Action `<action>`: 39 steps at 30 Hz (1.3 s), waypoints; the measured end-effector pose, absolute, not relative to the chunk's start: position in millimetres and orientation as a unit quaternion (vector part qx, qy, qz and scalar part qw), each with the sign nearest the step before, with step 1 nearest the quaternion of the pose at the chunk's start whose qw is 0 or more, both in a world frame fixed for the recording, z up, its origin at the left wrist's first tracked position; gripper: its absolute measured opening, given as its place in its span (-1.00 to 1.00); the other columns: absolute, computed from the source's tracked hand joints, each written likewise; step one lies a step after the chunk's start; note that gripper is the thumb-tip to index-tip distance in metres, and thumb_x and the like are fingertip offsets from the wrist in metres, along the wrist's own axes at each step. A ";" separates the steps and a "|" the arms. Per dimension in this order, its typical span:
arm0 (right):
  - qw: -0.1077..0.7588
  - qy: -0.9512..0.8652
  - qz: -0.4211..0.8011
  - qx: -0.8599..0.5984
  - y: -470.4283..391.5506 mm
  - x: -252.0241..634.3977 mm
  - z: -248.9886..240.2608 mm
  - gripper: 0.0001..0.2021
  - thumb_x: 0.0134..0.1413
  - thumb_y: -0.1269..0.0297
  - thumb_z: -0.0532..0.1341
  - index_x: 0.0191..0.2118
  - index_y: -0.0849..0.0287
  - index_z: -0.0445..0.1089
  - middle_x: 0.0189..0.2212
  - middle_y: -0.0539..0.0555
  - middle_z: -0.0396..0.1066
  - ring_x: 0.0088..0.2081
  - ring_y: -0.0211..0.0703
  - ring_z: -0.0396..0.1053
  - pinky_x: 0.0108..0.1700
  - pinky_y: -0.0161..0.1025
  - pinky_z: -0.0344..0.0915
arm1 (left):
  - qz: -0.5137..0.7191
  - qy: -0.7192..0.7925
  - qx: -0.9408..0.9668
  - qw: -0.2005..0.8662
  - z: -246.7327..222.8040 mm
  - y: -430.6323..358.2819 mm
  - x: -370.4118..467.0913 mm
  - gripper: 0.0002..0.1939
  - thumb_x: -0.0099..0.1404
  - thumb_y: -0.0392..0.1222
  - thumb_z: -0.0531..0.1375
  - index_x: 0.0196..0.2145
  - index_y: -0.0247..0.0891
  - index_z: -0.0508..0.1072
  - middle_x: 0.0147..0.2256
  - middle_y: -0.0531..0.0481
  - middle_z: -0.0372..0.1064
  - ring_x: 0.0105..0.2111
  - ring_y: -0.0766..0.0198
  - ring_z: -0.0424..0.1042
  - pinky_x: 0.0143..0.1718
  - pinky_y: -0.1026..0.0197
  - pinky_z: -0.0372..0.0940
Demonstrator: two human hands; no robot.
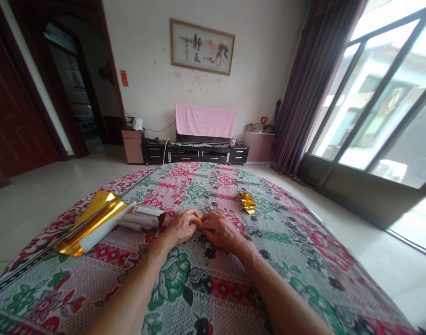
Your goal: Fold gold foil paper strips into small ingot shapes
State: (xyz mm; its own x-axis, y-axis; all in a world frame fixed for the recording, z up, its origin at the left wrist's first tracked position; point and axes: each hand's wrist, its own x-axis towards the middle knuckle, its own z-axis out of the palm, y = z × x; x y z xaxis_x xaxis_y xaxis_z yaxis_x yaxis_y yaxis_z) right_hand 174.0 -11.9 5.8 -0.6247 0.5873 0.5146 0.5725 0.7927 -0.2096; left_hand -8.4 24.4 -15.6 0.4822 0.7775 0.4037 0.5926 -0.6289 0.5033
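Note:
Close together over the middle of the cloth, my left hand [183, 225] and my right hand [218, 228] pinch a small piece of gold foil paper [199, 219] between their fingertips. Most of the piece is hidden by the fingers. Left of my hands lie white paper rolls [143, 217] in a loose pile. Beyond them a larger sheet of gold foil paper [103, 218], partly rolled with its white side showing, rests at a slant. Several folded gold foil pieces [246, 202] sit in a short row to the right, apart from my right hand.
A patterned tablecloth [268, 279] in red, green and grey covers the rounded table. Past its far edge stands a low black cabinet [157, 152] with a pink cloth [206, 120] over something on top. Purple curtains [296, 83] and large windows are on the right.

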 end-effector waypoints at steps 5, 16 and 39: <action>0.297 -0.900 0.019 -0.319 -10.8 174.7 4.7 -0.84 0.03 0.41 0.15 -0.30 0.07 0.46 -0.19 0.04 0.37 -0.15 -0.21 0.30 -0.05 -0.18 0.17 | 0.309 0.406 0.846 0.157 -16.6 25.4 -9.3 -0.79 0.04 -0.39 0.10 -0.49 -0.19 0.51 -0.21 0.03 0.38 -0.17 0.24 0.33 -0.02 0.17 0.19; 0.351 -0.858 0.023 -0.374 -15.2 178.6 3.3 -0.84 -0.09 0.44 0.19 -0.33 0.11 0.44 -0.16 0.08 0.34 -0.10 -0.10 0.26 -0.04 -0.10 0.16 | 0.316 0.391 0.852 0.145 -11.7 21.9 -8.5 -0.83 0.07 -0.35 0.13 -0.49 -0.20 0.51 -0.26 0.00 0.40 -0.20 0.25 0.35 -0.07 0.18 0.22; 0.246 -0.884 -0.035 -0.395 -14.8 169.9 17.9 -0.92 0.00 0.29 0.23 -0.46 0.09 0.45 -0.40 0.00 0.41 -0.25 -0.17 0.20 -0.12 -0.13 -0.04 | 0.328 0.435 0.825 0.154 -12.3 25.2 -0.5 -0.84 0.05 -0.34 0.12 -0.55 -0.23 0.50 -0.33 0.02 0.43 -0.33 0.29 0.37 -0.23 0.26 0.24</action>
State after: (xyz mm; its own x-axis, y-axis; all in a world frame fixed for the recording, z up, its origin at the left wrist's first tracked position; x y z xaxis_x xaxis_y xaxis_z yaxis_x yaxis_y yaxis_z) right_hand 169.9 -14.8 17.9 -0.5664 0.6823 0.4623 0.7163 0.6850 -0.1334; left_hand -0.5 25.2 -12.3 0.4071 0.8176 0.4071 0.6158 -0.5749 0.5388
